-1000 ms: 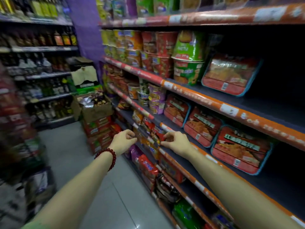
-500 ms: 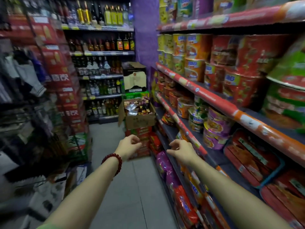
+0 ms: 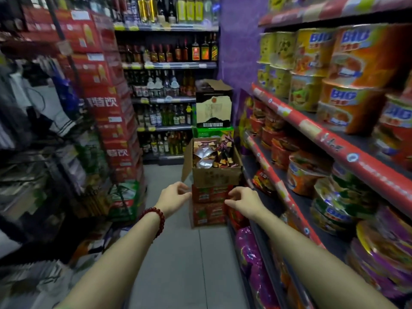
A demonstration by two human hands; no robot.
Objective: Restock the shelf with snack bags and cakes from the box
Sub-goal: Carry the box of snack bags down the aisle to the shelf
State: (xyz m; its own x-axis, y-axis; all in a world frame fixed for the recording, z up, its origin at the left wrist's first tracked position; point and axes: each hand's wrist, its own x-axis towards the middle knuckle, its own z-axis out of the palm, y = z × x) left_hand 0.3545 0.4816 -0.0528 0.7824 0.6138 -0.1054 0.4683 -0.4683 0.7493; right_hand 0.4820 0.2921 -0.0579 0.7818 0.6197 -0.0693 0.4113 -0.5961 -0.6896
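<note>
While blur hides the box (image 3: 215,175) print, "BIG" reads on shelf (image 3: 347,150) tubs (image 3: 354,63); left hand (image 3: 172,198) and right hand (image 3: 245,202) loosely curled, empty.

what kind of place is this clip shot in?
A small grocery shop aisle: instant noodle bowls on price-tagged shelves, bottles along the back wall, and an open cardboard box of snack packs awaiting restocking.
</note>
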